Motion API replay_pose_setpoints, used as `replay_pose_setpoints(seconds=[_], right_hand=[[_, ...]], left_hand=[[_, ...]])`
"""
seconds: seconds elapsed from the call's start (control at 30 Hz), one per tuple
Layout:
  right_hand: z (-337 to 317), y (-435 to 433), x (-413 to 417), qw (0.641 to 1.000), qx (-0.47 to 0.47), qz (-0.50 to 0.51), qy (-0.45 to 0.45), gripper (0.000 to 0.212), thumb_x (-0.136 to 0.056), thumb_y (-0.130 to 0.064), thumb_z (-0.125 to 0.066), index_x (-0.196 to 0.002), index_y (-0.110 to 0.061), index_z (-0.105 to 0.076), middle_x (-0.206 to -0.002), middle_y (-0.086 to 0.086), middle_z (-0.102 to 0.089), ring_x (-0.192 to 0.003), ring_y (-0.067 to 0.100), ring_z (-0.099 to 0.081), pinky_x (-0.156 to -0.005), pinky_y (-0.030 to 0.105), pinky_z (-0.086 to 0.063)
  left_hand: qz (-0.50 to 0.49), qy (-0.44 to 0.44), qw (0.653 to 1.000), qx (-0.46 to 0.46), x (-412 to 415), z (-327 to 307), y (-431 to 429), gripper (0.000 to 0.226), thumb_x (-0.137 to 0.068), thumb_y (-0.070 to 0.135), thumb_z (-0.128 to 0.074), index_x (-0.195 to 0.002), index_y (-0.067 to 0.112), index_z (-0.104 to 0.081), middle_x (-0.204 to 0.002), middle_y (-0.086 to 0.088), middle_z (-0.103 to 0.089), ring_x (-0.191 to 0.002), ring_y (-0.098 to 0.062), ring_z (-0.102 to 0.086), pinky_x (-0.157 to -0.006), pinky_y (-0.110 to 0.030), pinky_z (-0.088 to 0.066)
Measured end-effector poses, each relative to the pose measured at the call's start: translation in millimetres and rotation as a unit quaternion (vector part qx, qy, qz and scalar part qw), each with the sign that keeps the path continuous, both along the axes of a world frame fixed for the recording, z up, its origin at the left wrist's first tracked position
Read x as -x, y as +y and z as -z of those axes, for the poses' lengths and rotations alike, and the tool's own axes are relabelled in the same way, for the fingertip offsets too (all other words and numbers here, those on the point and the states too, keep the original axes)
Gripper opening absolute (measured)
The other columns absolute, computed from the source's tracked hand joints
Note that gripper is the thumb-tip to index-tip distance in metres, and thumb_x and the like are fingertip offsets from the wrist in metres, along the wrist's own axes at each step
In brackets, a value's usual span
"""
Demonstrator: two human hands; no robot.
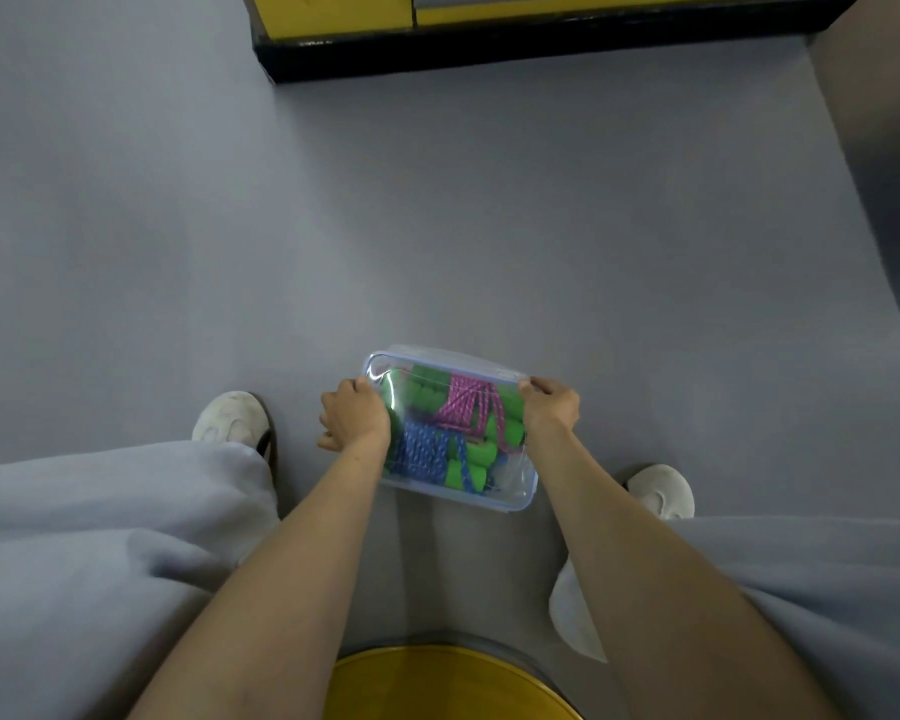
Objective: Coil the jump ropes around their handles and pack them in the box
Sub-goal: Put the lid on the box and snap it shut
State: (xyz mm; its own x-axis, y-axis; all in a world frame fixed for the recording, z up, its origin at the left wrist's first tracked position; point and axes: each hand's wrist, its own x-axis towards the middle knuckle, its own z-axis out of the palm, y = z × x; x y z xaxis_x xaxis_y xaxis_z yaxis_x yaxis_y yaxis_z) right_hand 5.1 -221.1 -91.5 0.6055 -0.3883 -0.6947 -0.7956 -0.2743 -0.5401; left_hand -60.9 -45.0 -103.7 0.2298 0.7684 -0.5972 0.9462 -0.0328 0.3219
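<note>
Both hands are gripping the clear plastic box [510,504] down low over the grey floor [178,252], right between the person's feet. The left hand [354,420] is curling round the box's left side, thumb lying up on top; the right hand [549,407] is clamping the far right corner, fingers bent over the edge. The see-through lid [385,368] is sitting over the top, catching some glare. Through it the pink rope [461,407] is showing as a wound bundle toward the far side, the blue rope [419,452] is lying coiled on the near left, and green handles [476,454] are poking out around both (how many, I can't tell). Whether the box is resting on the floor or just off it isn't clear. White shoes are flanking it, the left shoe [232,418] and the right shoe [661,491], with grey trousers [100,537] filling the near corners and a yellow stool [437,683] peeking in at the bottom edge.
</note>
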Motion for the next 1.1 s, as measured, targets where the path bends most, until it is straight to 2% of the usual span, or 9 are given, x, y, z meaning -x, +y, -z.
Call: replay_pose_setpoints(seconds=[0.1,0.27,0.43,0.53,0.6,0.67,0.77,0.97,1.1], right_hand=[[6,2,2,1.000,-0.012,-0.009,0.015,0.024,-0.094,-0.019,-0.056,-0.114,-0.008,-0.063,-0.113,0.012,-0.065,-0.094,0.025,-0.057,-0.077,0.030,-0.045],[10,6,4,0.998,-0.040,-0.011,0.054,0.041,-0.090,-0.037,-0.058,-0.119,-0.007,-0.056,-0.121,0.012,-0.057,-0.116,0.030,-0.050,-0.102,0.044,-0.041],[17,7,-3,0.997,-0.031,-0.007,0.074,0.046,-0.089,-0.039,-0.060,-0.119,-0.005,-0.058,-0.121,0.014,-0.059,-0.119,0.033,-0.049,-0.103,0.046,-0.041],[23,6,-5,0.997,-0.028,0.003,0.078,0.028,-0.089,-0.034,-0.061,-0.087,-0.006,-0.059,-0.096,0.011,-0.058,-0.096,0.030,-0.054,-0.088,0.039,-0.046],[25,7,-5,0.996,-0.027,0.021,0.079,0.034,-0.088,-0.032,-0.061,-0.066,-0.009,-0.049,-0.076,0.007,-0.051,-0.078,0.026,-0.048,-0.075,0.036,-0.041],[26,9,-6,0.996,-0.021,0.035,0.079,0.035,-0.087,-0.030,-0.063,-0.062,-0.012,-0.048,-0.066,0.005,-0.049,-0.076,0.025,-0.048,-0.075,0.038,-0.042],[28,10,-8,0.995,-0.025,0.056,0.081,0.034,-0.085,-0.028,-0.065,-0.061,-0.012,-0.048,-0.065,0.003,-0.047,-0.083,0.024,-0.048,-0.076,0.037,-0.041],[37,10,-10,0.993,-0.024,0.078,0.080,0.036,-0.081,-0.025,-0.069,-0.055,-0.008,-0.051,-0.063,0.006,-0.051,-0.101,0.028,-0.054,-0.081,0.040,-0.047],[43,12,-11,0.994,-0.025,0.077,0.078,0.028,-0.080,-0.027,-0.068,-0.061,-0.013,-0.053,-0.071,0.004,-0.052,-0.087,0.026,-0.053,-0.079,0.040,-0.048]], left_hand=[[0.013,-0.013,1.000,0.005,-11,-4,-6,0.038,-0.099,0.031,-0.031,-0.128,0.017,-0.051,-0.134,-0.012,-0.042,-0.122,-0.031,-0.041,-0.104,-0.045,-0.024],[-0.038,-0.032,0.997,0.058,-24,-2,-8,0.062,-0.083,0.057,-0.051,-0.127,0.014,-0.049,-0.131,-0.014,-0.047,-0.121,-0.033,-0.043,-0.105,-0.051,-0.028],[-0.090,0.015,0.990,0.107,-39,-8,-6,0.077,-0.066,0.061,-0.064,-0.125,0.013,-0.047,-0.128,-0.013,-0.041,-0.119,-0.033,-0.038,-0.102,-0.050,-0.034],[-0.148,0.017,0.980,0.134,-48,-3,-3,0.083,-0.055,0.054,-0.074,-0.123,0.012,-0.047,-0.128,-0.013,-0.034,-0.116,-0.031,-0.038,-0.098,-0.046,-0.041],[-0.154,0.028,0.978,0.139,-52,0,0,0.081,-0.051,0.050,-0.075,-0.118,0.012,-0.051,-0.125,-0.013,-0.037,-0.112,-0.030,-0.042,-0.094,-0.044,-0.046],[-0.146,0.031,0.980,0.133,-54,2,0,0.073,-0.052,0.047,-0.074,-0.112,0.013,-0.051,-0.122,-0.012,-0.039,-0.110,-0.031,-0.044,-0.092,-0.045,-0.047],[-0.140,0.042,0.983,0.114,-56,3,-3,0.066,-0.045,0.048,-0.066,-0.099,0.016,-0.048,-0.116,-0.011,-0.039,-0.107,-0.033,-0.045,-0.093,-0.049,-0.044],[-0.094,0.065,0.990,0.078,-54,-4,-8,0.057,-0.066,0.047,-0.063,-0.111,0.015,-0.050,-0.120,-0.011,-0.042,-0.111,-0.032,-0.039,-0.097,-0.050,-0.037],[-0.079,0.072,0.993,0.058,-56,-1,-10,0.055,-0.068,0.044,-0.060,-0.113,0.015,-0.048,-0.122,-0.012,-0.041,-0.111,-0.032,-0.039,-0.097,-0.050,-0.037]])
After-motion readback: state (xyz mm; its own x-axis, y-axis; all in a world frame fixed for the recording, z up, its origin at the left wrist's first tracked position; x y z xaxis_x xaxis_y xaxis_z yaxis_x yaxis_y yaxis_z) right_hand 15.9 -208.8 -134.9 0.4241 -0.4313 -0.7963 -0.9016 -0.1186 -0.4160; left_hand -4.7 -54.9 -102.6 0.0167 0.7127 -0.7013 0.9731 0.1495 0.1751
